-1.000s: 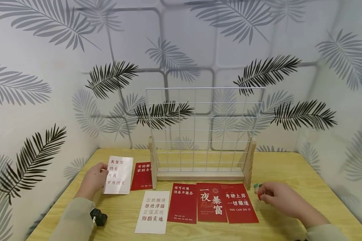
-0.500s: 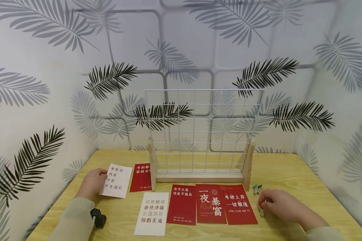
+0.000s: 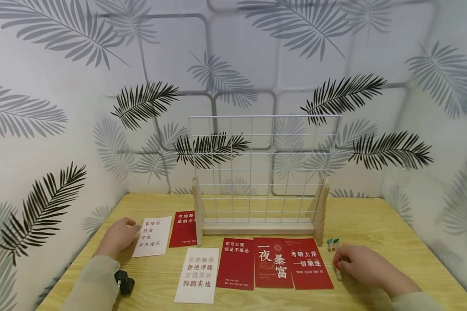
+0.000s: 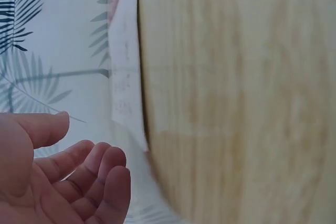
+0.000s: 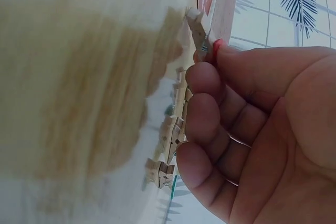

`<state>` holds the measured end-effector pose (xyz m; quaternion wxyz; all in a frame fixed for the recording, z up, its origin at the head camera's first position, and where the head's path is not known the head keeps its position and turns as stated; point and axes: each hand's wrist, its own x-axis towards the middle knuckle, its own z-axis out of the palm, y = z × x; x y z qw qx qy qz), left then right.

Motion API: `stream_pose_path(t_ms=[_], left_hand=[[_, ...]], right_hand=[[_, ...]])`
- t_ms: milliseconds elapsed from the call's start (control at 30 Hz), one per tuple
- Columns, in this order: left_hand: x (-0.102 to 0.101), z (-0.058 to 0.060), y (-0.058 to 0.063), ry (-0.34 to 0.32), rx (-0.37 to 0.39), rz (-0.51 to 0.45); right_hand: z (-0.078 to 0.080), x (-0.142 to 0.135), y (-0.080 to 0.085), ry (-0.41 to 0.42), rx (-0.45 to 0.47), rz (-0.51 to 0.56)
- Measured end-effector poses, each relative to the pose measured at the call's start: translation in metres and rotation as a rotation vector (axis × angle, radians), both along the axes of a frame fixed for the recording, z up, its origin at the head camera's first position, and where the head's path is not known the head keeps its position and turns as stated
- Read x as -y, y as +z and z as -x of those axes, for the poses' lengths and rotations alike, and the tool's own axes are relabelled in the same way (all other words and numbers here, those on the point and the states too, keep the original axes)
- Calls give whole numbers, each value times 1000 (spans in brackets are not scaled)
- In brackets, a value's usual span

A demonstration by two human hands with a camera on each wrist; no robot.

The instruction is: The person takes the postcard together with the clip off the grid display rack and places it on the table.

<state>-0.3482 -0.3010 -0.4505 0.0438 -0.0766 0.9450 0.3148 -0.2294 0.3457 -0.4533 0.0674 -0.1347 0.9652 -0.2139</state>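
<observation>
My left hand (image 3: 118, 236) is beside a white card with red lettering (image 3: 155, 251), its fingers loosely bent and nothing between them. The left wrist view shows the card lying on the table, a small gap from the fingertips. With thumb and index finger, my right hand (image 3: 361, 264) pinches a small wooden clothespin (image 5: 198, 31) that has a red piece on its end. In the head view, this hand is at the right of a red card (image 3: 309, 280). More clothespins (image 5: 175, 139) lie behind the right fingers, some with green leaf-like tops (image 3: 330, 243).
A white wire grid (image 3: 251, 169) in a wooden stand (image 3: 257, 229) stands at the back of the table (image 3: 377, 220). Before it lie a white card (image 3: 194, 296) and several red cards (image 3: 235, 270). Another red card (image 3: 182, 233) is partly behind the stand's left leg.
The left hand has lowered the white card onto the table and let go of it. The right hand has moved slightly towards me, pinching the clothespin, and the green-topped ones now show more.
</observation>
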Motion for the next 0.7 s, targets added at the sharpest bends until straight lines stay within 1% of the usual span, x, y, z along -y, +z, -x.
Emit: stream_pose_path(t_ms=[100, 300, 400, 500, 600, 700], left_hand=[[-2, -5, 5, -11, -11, 6], [-14, -19, 18, -62, -80, 53], [-22, -27, 22, -90, -108, 63], [-29, -33, 25, -140, -151, 70], [-36, -40, 29, -183, -203, 96], [-45, -47, 35, -201, -262, 126]], right_hand=[[0, 3, 2, -27, -8, -5], [-3, 6, 6, -85, -43, 14], [-4, 6, 9, -119, -49, 30], [-5, 6, 12, -143, -91, 33], [-4, 5, 15, -168, -152, 22], [-4, 5, 18, -175, -245, 12]])
